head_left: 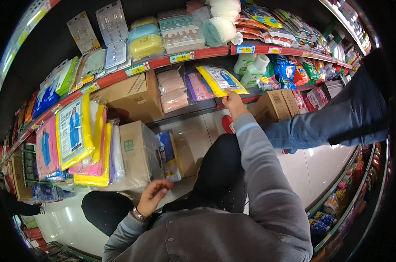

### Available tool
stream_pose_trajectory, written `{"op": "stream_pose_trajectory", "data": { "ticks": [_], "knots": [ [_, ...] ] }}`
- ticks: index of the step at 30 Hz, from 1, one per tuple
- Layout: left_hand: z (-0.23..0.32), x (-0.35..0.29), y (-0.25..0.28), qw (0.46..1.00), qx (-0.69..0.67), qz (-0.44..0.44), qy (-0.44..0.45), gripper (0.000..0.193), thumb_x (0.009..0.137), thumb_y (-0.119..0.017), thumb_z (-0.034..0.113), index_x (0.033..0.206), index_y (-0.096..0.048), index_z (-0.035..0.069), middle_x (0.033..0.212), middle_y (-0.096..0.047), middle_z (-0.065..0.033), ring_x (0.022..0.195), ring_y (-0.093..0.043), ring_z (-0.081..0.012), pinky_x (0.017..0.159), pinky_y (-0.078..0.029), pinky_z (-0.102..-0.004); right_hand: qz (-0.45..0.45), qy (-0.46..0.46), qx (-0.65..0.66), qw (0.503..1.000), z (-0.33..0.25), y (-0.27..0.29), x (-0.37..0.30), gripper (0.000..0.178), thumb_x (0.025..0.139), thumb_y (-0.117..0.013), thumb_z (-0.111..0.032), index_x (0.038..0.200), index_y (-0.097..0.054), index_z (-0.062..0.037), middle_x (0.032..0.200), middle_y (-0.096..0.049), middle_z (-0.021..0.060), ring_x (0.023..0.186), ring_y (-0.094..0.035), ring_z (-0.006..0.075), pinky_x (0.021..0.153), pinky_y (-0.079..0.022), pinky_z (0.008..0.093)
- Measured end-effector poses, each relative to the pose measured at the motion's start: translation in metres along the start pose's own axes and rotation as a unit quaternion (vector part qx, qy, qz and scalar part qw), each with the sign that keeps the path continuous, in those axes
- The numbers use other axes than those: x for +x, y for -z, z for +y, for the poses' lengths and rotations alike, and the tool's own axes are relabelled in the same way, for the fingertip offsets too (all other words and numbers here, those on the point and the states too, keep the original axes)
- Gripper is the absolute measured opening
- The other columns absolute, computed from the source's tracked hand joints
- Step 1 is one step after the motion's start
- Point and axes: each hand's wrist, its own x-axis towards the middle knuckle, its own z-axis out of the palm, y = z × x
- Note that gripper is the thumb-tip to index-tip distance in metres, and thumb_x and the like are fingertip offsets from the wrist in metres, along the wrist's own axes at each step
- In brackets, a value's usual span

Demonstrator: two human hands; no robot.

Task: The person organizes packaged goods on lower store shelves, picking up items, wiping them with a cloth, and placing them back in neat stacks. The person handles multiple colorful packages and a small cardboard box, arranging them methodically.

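The person crouches in a shop aisle, facing a low run of shelves. The right hand (233,101) reaches out toward twelve o'clock, its grip narrow and pinched on the lower edge of a yellow flat packet (220,80) that leans on the lower shelf (193,109). That packet sits just past the hand, at about eleven o'clock from it, with purple packets (197,86) and a stack of pink bundles (172,91) beside it further toward nine o'clock. At one o'clock from the hand stand two pale green bottles (252,70), and a brown box (272,106) rests on the floor at about three o'clock of the wrist.

The left hand (152,196) hangs low at about seven o'clock in the view, a wristwatch (139,215) on the wrist. Its fingers are loosely curled and hold nothing; the grip is half open, close to the corner of a cardboard carton (137,153) wrapped in clear film. Piled on that carton, toward nine o'clock, are yellow and pink flat packets (78,135). A blue and yellow pack (169,155) leans against the carton's right side.

On the upper shelf with its red edge (206,53) lie soap boxes in yellow and blue (145,39) and pale mesh sponges (222,22). Another person's leg in blue jeans (329,122) crosses the aisle at three o'clock.
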Motion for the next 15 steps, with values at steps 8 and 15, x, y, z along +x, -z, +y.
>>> {"op": "stream_pose_trajectory", "data": {
  "ticks": [8,15],
  "knots": [
    [-0.019,0.005,0.014,0.992,0.002,-0.038,0.123,0.030,0.096,-0.054,0.008,0.124,-0.056,-0.001,0.119,-0.062,-0.0112,0.113,-0.056,-0.0185,0.098,-0.042,-0.0325,0.131,0.090,-0.030,0.987,0.007,0.036,0.131,0.010,0.094,-0.061,-0.020,0.099,-0.055,-0.0149,0.075,-0.052,0.0000,0.052,-0.040,0.0103,0.041,-0.033,0.0220],
    [-0.025,0.019,0.027,0.979,0.009,-0.118,0.163,0.039,0.093,-0.056,0.006,0.132,-0.050,0.002,0.129,-0.056,-0.0103,0.123,-0.050,-0.0217,0.104,-0.037,-0.0345,0.000,-0.004,0.093,0.996,0.027,0.060,0.167,0.009,0.092,-0.054,-0.006,0.101,-0.054,-0.0069,0.078,-0.055,0.0026,0.053,-0.042,0.0114,0.044,-0.035,0.0210]
  ]
}}
